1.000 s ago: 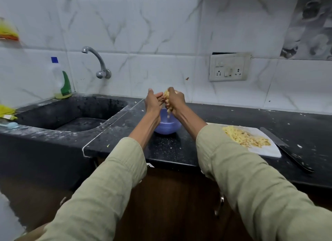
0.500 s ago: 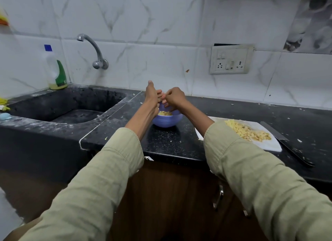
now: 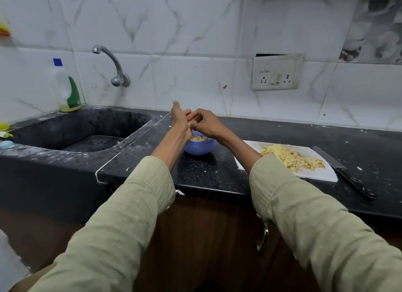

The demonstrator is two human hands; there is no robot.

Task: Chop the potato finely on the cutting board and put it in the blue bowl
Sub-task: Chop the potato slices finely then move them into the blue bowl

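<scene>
The blue bowl (image 3: 201,149) stands on the black counter with some chopped potato (image 3: 199,138) inside. Both my hands are together just above it. My left hand (image 3: 180,121) is held edge-up with straight fingers. My right hand (image 3: 207,123) has curled fingers that touch the left hand's fingertips, and I see nothing held in it. To the right lies the white cutting board (image 3: 319,175) with a pile of chopped potato (image 3: 291,157) on it. A knife (image 3: 343,172) lies beside the board's right edge.
A black sink (image 3: 82,137) with a wall tap (image 3: 111,60) is to the left of the bowl. A dish-soap bottle (image 3: 67,89) stands at its back corner. A socket panel (image 3: 276,74) is on the tiled wall. Potato scraps dot the counter (image 3: 272,130).
A second ago my hands held a clump of potato above the bowl. It has dropped in, and my hands have come lower, now rubbing together without potato.
</scene>
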